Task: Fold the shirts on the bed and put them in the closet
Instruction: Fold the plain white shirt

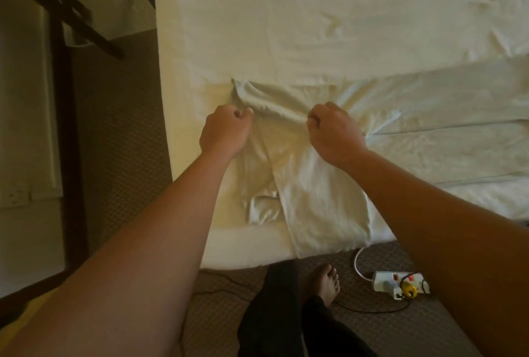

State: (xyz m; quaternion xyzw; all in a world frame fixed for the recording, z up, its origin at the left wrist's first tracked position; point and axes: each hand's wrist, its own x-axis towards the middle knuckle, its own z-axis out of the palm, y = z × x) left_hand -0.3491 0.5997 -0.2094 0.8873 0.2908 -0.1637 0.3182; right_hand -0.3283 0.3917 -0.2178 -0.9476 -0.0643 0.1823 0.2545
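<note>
The left hand (226, 130) and the right hand (333, 132) are both clenched around a raised fold of a pale shirt (286, 156), a short way apart, knuckles up. The shirt lies on the bed (315, 19) at its near left corner, partly folded, with its lower end hanging just over the mattress edge toward the floor.

The cloth looks thin, light and limp: it should crease easily and sag between the hands, so taking it at two points along one edge, as now, seems sensible. It is nearly the same colour as the bedsheet, so its outline is hard to trace.

Beyond the hands the bed is open, wrinkled sheet. A dark wooden chair (80, 21) stands left of the bed. On the carpet near the person's bare foot (326, 282) lies a white power strip (398, 283) with cables, a likely trip risk.
</note>
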